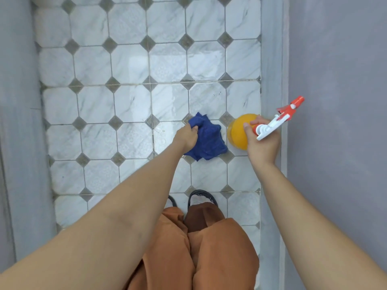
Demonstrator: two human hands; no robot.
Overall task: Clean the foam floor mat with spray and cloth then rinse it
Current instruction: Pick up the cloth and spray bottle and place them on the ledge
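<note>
My left hand (186, 136) grips a crumpled dark blue cloth (209, 141), which hangs bunched above the tiled floor. My right hand (262, 141) holds a spray bottle (240, 130) round its neck; the bottle is filled with orange liquid and has a white and red trigger head pointing up to the right. Cloth and bottle are side by side, a short gap apart. No foam floor mat is in view.
White marble-pattern floor tiles (134, 101) with small grey diamonds run ahead in a narrow passage. Grey walls (335, 80) close it in on the left and right. My legs in brown trousers and dark sandals (201, 197) stand at the bottom centre.
</note>
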